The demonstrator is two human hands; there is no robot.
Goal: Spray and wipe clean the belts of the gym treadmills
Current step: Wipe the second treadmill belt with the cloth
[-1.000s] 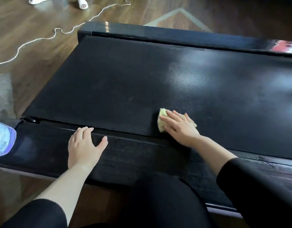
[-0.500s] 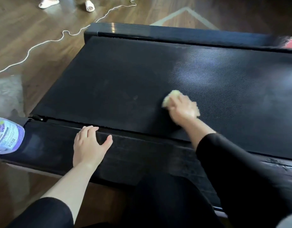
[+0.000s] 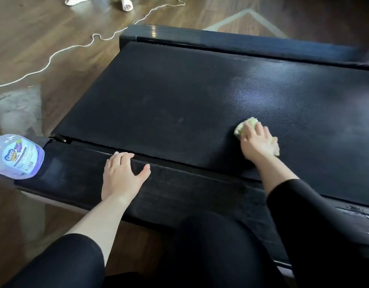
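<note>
Clutter is light around the black textured treadmill belt (image 3: 169,96): a thin white cord (image 3: 54,55) snakes over the brown wood-plank floor (image 3: 33,28) beyond its far end, two pale slippers (image 3: 125,4) sit at the top edge, and a translucent plastic spray bottle with a purple label (image 3: 19,156) lies on its side at the left end of the near black side rail (image 3: 179,183) (its nozzle end is out of frame). Nothing blocks the belt surface itself. The belt's long axis runs left to right across the view, between the near rail and the far one. The left hand (image 3: 122,175) rests flat and open on the near rail, holding nothing. The right hand (image 3: 257,142) presses a small yellow-green sponge cloth (image 3: 245,126) onto the belt, fingers spread over it, at the belt's right-centre.
</note>
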